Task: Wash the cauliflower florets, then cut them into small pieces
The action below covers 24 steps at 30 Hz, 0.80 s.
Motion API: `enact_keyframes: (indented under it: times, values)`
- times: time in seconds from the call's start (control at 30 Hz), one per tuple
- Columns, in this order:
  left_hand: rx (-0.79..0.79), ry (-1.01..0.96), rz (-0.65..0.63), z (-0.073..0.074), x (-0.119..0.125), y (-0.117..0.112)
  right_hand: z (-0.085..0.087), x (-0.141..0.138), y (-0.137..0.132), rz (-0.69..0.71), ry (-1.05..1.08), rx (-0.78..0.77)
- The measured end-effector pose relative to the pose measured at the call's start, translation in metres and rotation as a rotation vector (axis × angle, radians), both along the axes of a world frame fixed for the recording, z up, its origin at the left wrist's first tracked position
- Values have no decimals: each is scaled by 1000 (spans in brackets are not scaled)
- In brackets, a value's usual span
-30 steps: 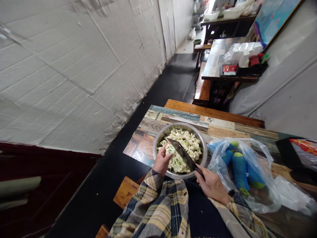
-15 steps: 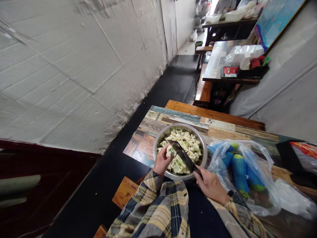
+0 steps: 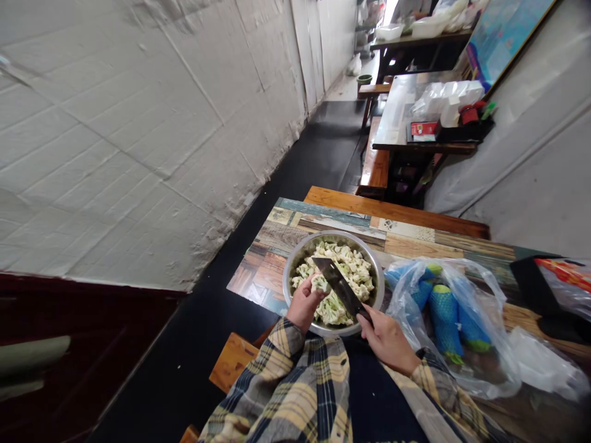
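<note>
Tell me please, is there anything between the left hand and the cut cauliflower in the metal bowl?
Partly: the knife in the right hand slants over the cut cauliflower, just right of the left hand and its held floret. On the metal bowl's left side, nothing visible stands between.

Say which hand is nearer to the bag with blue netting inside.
Right. The right hand, gripping the knife, is just left of the bag; the left hand is farther left, at the bowl, holding a floret.
</note>
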State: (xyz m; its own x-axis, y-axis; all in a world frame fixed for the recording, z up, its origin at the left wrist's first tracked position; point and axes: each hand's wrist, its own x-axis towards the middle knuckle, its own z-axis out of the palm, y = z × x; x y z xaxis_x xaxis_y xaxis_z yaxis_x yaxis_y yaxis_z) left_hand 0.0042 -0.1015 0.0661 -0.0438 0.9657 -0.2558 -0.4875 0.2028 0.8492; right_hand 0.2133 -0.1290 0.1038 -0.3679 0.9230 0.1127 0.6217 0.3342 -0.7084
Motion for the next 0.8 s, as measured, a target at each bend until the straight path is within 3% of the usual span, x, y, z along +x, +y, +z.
enact_keyframes:
  times: [0.17,0.3,0.5,0.8]
  values:
    - [-28,-137,29,2,-4,0,-8,5,6,-60,75,-99]
    - [-12,-208,33,3,-10,4,-7,5,4,-28,65,-43]
    - [13,-124,50,-1,-8,6,1,0,-4,61,38,107]
    - [44,43,81,-9,-13,5,-5,0,-7,68,-65,119]
